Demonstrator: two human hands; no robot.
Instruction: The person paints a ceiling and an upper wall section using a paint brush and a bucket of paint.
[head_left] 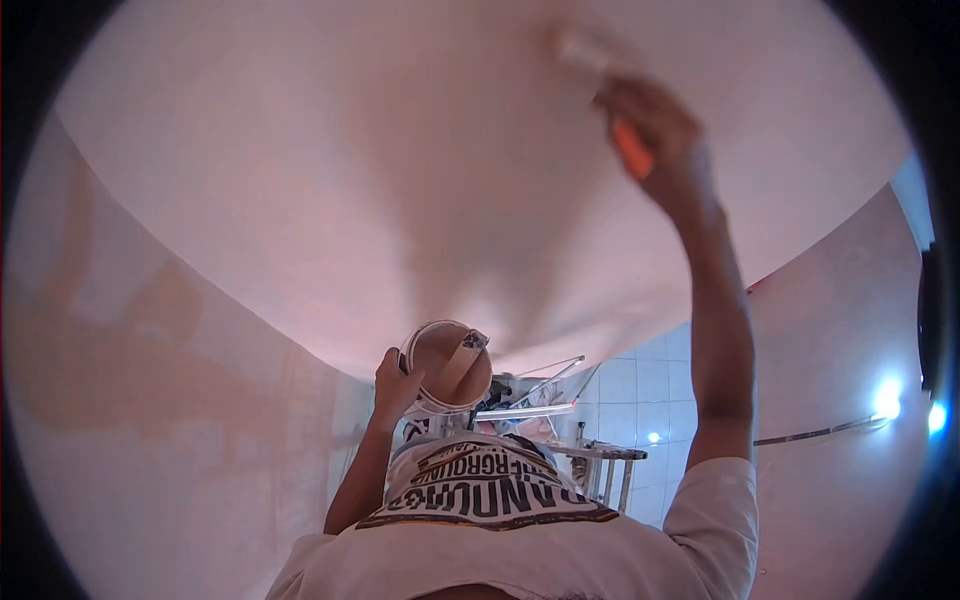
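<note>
My right hand (pixel 655 130) is raised at the upper right, its fingers wrapped round a paintbrush (pixel 585 50) with an orange handle. The brush head is blurred and overlaps the pale wall (pixel 300 150). Down at chest height, my left hand (pixel 397 385) grips the side of a round white bucket (pixel 447 407), thumb at the rim. Pinkish-beige paint (pixel 432 362) fills the lower part of the bucket. A flat stick (pixel 462 365) leans inside it, its dark-marked end against the far rim.
Below me stands a metal ladder or stand (pixel 610 455) on a tiled floor (pixel 640 390). Several poles and loose items (pixel 530 410) lie behind the bucket. At the right, a bright lamp (pixel 887 400) shines beside a side wall (pixel 830 330). Another wall (pixel 180 350) runs along the left.
</note>
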